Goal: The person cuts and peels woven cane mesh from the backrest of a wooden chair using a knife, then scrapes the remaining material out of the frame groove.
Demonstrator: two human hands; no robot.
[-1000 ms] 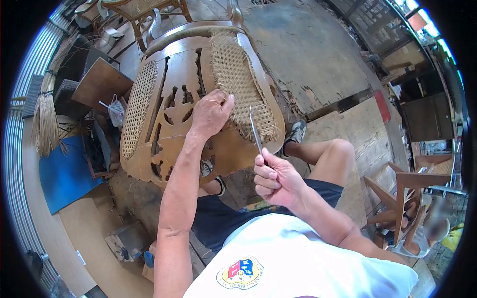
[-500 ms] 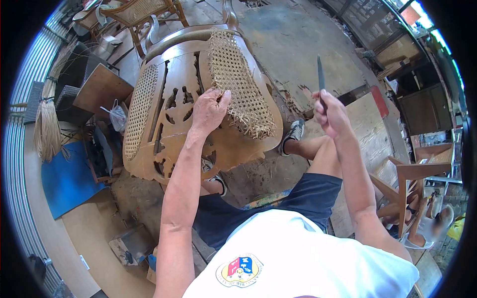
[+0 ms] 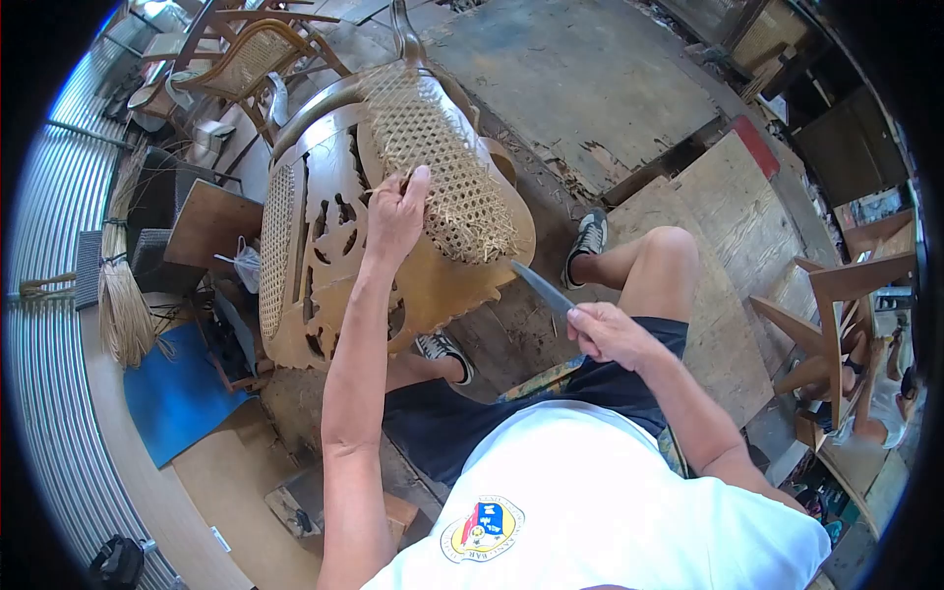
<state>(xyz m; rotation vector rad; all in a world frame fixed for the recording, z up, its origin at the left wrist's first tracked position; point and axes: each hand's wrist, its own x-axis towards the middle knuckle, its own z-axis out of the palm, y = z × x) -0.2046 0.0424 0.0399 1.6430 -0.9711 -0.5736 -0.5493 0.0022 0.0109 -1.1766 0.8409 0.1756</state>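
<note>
In front of me is a carved wooden chair (image 3: 433,285) with pierced scrollwork and cane panels. Its right-hand cane webbing (image 3: 433,143) has frayed, broken strands bunched at the near end. My left hand (image 3: 398,221) is closed at the left edge of this webbing, thumb pointing up; the curled fingers partly hide what they pinch. A knife (image 3: 543,289) is in my right hand (image 3: 607,332), fingers wrapped round its handle. The blade points up and left, its tip close to the frayed end. The left cane panel (image 3: 277,256) looks whole.
Left stand a bundle of cane strands (image 3: 126,310), a blue sheet (image 3: 182,393) and a wooden board (image 3: 211,224). Another cane chair (image 3: 251,69) is at the back. Plywood (image 3: 713,265) lies on the right, beside a wooden chair frame (image 3: 846,295) and another person (image 3: 875,413).
My right hand has swung the knife down and left, from upright to beside the frayed cane. My left hand stays at the webbing's edge. The whole view has shifted somewhat.
</note>
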